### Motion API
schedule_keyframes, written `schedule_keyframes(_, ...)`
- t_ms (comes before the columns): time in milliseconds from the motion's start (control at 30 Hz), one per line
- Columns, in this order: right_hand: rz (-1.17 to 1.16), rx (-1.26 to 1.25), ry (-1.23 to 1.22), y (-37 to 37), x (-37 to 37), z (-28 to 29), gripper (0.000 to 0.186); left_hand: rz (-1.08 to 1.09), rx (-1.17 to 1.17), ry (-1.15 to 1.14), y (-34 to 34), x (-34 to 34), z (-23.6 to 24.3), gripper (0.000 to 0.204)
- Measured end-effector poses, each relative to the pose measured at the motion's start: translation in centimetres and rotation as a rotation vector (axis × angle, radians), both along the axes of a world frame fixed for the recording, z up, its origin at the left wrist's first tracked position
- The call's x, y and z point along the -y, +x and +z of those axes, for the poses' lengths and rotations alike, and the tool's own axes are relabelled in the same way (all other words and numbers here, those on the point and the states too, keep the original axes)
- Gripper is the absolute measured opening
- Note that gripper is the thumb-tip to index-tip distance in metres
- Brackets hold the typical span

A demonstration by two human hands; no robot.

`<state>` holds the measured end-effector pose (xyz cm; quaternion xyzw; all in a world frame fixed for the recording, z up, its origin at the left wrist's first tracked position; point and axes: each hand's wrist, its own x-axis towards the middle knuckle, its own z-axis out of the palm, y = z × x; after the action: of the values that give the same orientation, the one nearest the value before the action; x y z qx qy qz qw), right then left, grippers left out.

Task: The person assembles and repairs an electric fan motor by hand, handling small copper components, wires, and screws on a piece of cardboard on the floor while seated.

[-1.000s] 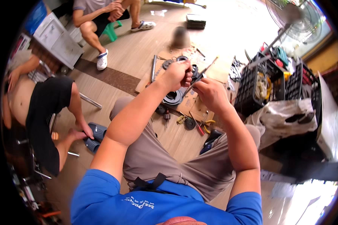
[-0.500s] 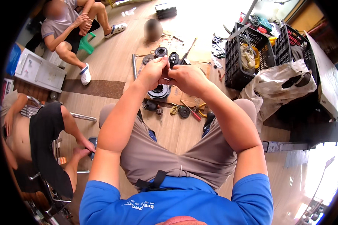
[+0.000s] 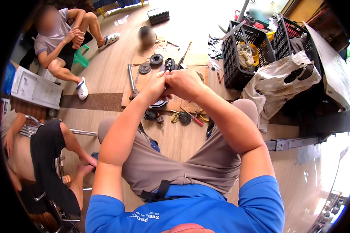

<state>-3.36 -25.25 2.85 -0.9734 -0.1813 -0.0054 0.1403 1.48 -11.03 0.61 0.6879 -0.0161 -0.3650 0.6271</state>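
My left hand (image 3: 155, 87) and my right hand (image 3: 184, 83) meet over a sheet of cardboard (image 3: 129, 99), fingers closed and pressed together. Whatever they grip is small and hidden by the fingers. Below them, a round metal part (image 3: 158, 103) shows only in part. Just beyond my fingertips lie a black mechanical part (image 3: 170, 64), a black ring (image 3: 156, 59) and a dark toothed disc (image 3: 145, 68). To the left rests a hammer (image 3: 132, 81) with a metal handle.
Nearer me lie a dark power tool (image 3: 151, 115), a small black wheel (image 3: 185, 118) and a red-handled screwdriver (image 3: 197, 120). Black crates (image 3: 237, 73) and a stained cloth (image 3: 264, 83) stand right. Two people sit left, one near a green stool (image 3: 81, 58).
My hands have drawn closer together, still closed. The whole view has shifted, so the floor items sit slightly further left.
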Motion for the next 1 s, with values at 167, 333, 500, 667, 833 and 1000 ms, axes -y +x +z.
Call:
schedule_keyframes(167, 0.172, 0.155, 0.119, 1.1, 2.4, -0.9, 0.02, -0.085, 0.055, -0.005, 0.6, -0.7, -0.9, 0.03)
schedule_keyframes(333, 0.125, 0.102, 0.106, 1.6, 4.3, -0.3, 0.015, -0.193, 0.08, -0.035, 0.2, -0.8, -0.7, 0.031)
schedule_keyframes(500, 0.125, 0.2, 0.208, 1.2, 5.3, 0.3, 0.015, -0.264, 0.223, -0.054, -0.6, 0.1, -0.9, 0.029)
schedule_keyframes(667, 0.133, 0.145, 0.193, 1.3, 4.8, 0.5, 0.013, -0.269, 0.748, 0.125, -1.0, -0.2, -2.2, 0.026)
schedule_keyframes(833, 0.07, 0.148, 0.193, 0.9, 4.9, 0.6, 0.011, -0.116, 0.952, 0.174, -1.3, 0.2, -2.2, 0.021)
schedule_keyframes(1000, 0.129, 0.222, 0.248, 1.0, 5.1, 0.0, 0.01, -0.084, 0.929, 0.184, -1.4, 0.4, -2.0, 0.018)
